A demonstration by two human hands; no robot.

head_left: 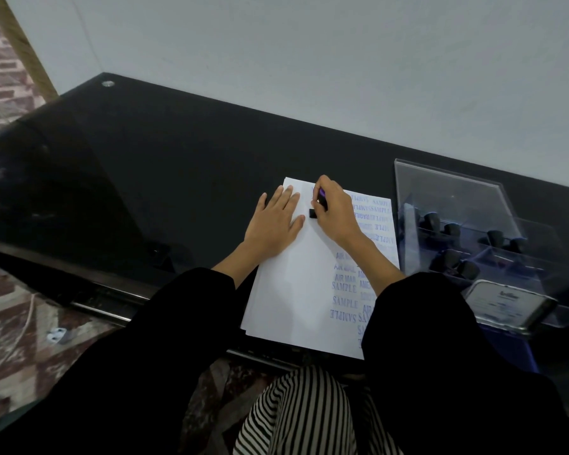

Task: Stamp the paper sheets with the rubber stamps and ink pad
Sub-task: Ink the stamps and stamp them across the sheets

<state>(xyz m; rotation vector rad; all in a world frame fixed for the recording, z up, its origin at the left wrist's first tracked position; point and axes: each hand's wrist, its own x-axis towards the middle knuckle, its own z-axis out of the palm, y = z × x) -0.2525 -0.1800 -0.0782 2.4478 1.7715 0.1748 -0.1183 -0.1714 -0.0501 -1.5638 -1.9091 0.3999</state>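
A stack of white paper sheets (296,290) lies on the black glass table (165,165). Blue stamped words such as SAMPLE and AIR MAIL fill the top sheet's right part. My left hand (273,224) lies flat with straight fingers on the sheet's upper left. My right hand (337,210) grips a black rubber stamp (315,210) with a purple label, and its base is down on the paper near the top edge. The hand covers most of the stamp.
A clear plastic box (457,205) at the right holds several black rubber stamps (450,261). In front of it sits an ink pad tin (509,303) with a printed lid. The table's near edge runs under my black sleeves. A patterned floor lies to the left.
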